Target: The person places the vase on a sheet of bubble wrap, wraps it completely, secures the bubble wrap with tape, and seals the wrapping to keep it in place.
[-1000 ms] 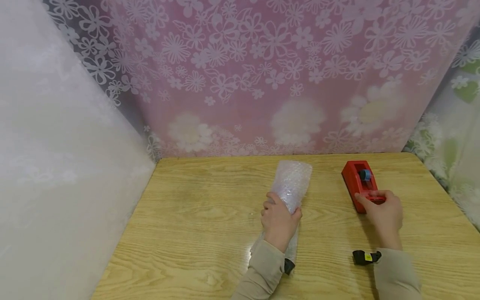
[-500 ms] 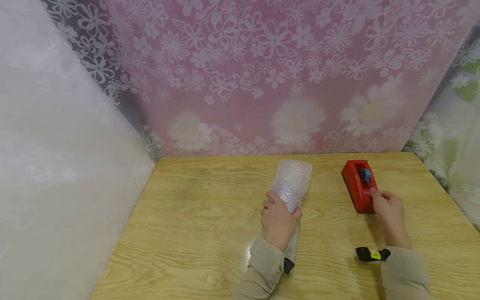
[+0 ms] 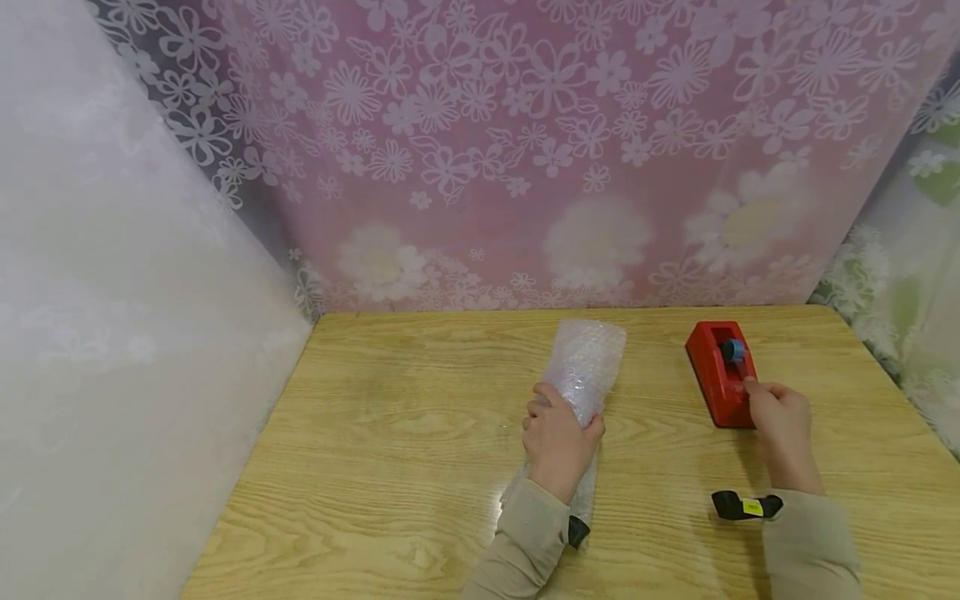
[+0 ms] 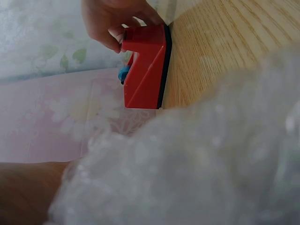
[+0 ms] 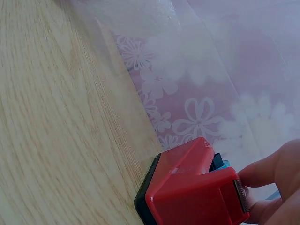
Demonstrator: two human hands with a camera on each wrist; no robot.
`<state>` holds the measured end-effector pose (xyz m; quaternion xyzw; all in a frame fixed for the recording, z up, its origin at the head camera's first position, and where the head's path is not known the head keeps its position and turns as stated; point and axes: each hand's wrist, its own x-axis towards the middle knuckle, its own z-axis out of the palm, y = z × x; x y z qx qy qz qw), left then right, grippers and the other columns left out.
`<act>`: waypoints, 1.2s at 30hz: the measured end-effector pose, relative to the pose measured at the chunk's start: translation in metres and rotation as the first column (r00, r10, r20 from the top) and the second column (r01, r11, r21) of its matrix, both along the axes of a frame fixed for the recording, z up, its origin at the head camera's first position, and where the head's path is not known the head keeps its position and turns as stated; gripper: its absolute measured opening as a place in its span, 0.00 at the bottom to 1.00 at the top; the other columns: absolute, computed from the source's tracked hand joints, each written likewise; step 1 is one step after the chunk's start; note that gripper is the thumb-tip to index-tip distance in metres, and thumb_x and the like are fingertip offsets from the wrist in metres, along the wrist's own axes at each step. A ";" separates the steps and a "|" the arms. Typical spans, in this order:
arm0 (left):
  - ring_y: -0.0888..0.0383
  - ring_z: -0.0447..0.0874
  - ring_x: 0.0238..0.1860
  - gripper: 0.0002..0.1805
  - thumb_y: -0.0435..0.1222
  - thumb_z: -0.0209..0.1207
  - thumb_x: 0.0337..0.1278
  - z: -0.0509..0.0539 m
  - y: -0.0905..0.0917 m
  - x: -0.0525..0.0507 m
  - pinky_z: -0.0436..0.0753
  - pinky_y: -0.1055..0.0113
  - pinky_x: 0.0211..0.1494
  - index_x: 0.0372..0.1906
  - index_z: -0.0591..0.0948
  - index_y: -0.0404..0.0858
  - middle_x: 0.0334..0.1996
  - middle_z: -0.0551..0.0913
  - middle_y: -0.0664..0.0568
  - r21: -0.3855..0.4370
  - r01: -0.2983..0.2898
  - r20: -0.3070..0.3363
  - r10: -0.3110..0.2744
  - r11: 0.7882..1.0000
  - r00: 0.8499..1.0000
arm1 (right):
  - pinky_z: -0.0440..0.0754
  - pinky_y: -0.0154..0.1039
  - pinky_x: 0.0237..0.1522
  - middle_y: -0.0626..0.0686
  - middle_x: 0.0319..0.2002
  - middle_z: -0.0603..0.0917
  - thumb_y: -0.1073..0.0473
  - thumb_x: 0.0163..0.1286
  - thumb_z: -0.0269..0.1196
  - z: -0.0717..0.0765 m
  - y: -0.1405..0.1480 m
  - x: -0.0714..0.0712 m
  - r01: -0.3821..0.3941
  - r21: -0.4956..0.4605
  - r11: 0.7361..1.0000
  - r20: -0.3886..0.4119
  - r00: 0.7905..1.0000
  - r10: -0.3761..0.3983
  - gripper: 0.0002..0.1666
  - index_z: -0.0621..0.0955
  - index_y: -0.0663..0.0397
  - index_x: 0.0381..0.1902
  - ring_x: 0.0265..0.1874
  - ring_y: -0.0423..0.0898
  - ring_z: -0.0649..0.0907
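Note:
A bundle of clear bubble wrap [image 3: 588, 358] lies lengthwise on the table, its contents hidden. My left hand [image 3: 561, 437] grips it around the middle, fingers on one side and thumb on the other. In the left wrist view the bubble wrap [image 4: 187, 173] fills the foreground. Farther right stands a red tape dispenser [image 3: 716, 375] with a small blue-cored roll [image 3: 733, 350]. At its front end my right hand [image 3: 783, 429] pinches the tape, thumb and forefinger close to the serrated cutter [image 5: 241, 196]. The tape itself is clear and barely visible.
The wooden table [image 3: 390, 467] meets a pink floral curtain [image 3: 465, 208] at the back. A pale sheet [image 3: 150, 333] hangs along the left side. A black wrist strap [image 3: 746, 506] with a yellow label is on the right wrist; another black piece [image 3: 577, 532] shows by the left cuff.
The right hand has shifted from spanning the dispenser's front to its right front corner, its thumb drawn in toward the forefinger. The left hand and bubble wrap have stayed put.

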<state>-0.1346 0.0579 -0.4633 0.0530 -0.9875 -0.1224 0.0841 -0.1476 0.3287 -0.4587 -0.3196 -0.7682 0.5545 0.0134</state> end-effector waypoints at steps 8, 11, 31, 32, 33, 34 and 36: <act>0.47 0.81 0.28 0.51 0.66 0.62 0.50 0.000 0.000 -0.001 0.79 0.61 0.24 0.63 0.66 0.29 0.33 0.77 0.40 0.004 -0.005 0.002 0.005 1.000 1.000 | 0.65 0.38 0.31 0.51 0.37 0.65 0.44 0.77 0.47 0.011 0.003 0.001 0.003 -0.071 0.997 -0.038 0.999 -0.006 0.24 0.75 0.54 0.28 0.36 0.45 0.65; 0.48 0.81 0.27 0.51 0.66 0.62 0.49 -0.001 0.000 -0.001 0.79 0.61 0.24 0.63 0.66 0.29 0.33 0.77 0.41 0.001 -0.008 0.000 0.008 1.000 1.000 | 0.67 0.37 0.30 0.52 0.40 0.65 0.43 0.77 0.47 0.015 0.003 0.002 -0.034 -0.068 0.997 -0.038 0.999 0.031 0.24 0.76 0.57 0.34 0.37 0.45 0.65; 0.47 0.81 0.29 0.51 0.67 0.61 0.51 0.000 0.001 -0.001 0.79 0.60 0.26 0.64 0.65 0.29 0.35 0.77 0.40 0.010 0.003 0.040 -0.003 1.000 0.999 | 0.83 0.32 0.31 0.70 0.67 0.51 0.50 0.78 0.43 0.014 -0.006 0.016 -0.083 0.061 0.995 -0.056 0.995 0.086 0.30 0.72 0.77 0.53 0.37 0.43 0.73; 0.47 0.81 0.29 0.51 0.67 0.61 0.51 0.000 0.000 -0.001 0.79 0.60 0.26 0.64 0.65 0.29 0.35 0.77 0.40 0.013 0.001 0.039 -0.002 1.000 0.999 | 0.84 0.33 0.31 0.70 0.67 0.54 0.51 0.78 0.43 0.014 -0.006 0.015 -0.078 0.052 0.996 -0.066 0.995 0.081 0.29 0.72 0.77 0.52 0.35 0.42 0.74; 0.47 0.81 0.29 0.51 0.66 0.61 0.51 0.000 0.000 -0.001 0.79 0.60 0.26 0.64 0.65 0.29 0.35 0.77 0.40 0.015 0.001 0.037 -0.002 1.000 0.999 | 0.84 0.33 0.32 0.69 0.66 0.56 0.51 0.78 0.43 0.014 -0.007 0.015 -0.073 0.044 0.996 -0.072 0.995 0.076 0.28 0.72 0.77 0.52 0.35 0.40 0.74; 0.47 0.81 0.29 0.51 0.66 0.61 0.51 0.000 0.000 -0.001 0.79 0.60 0.26 0.64 0.65 0.29 0.35 0.77 0.40 0.018 0.001 0.033 -0.002 1.000 0.999 | 0.85 0.34 0.33 0.68 0.66 0.57 0.52 0.79 0.43 0.014 -0.007 0.015 -0.067 0.037 0.997 -0.075 0.995 0.070 0.27 0.72 0.76 0.51 0.36 0.41 0.74; 0.47 0.81 0.28 0.51 0.66 0.61 0.51 0.000 0.000 0.000 0.79 0.60 0.26 0.64 0.65 0.29 0.34 0.77 0.40 0.021 0.002 0.027 -0.003 1.000 1.000 | 0.85 0.34 0.34 0.68 0.67 0.57 0.53 0.79 0.44 0.013 -0.007 0.014 -0.054 0.009 0.998 -0.080 0.995 0.055 0.26 0.72 0.76 0.50 0.39 0.42 0.73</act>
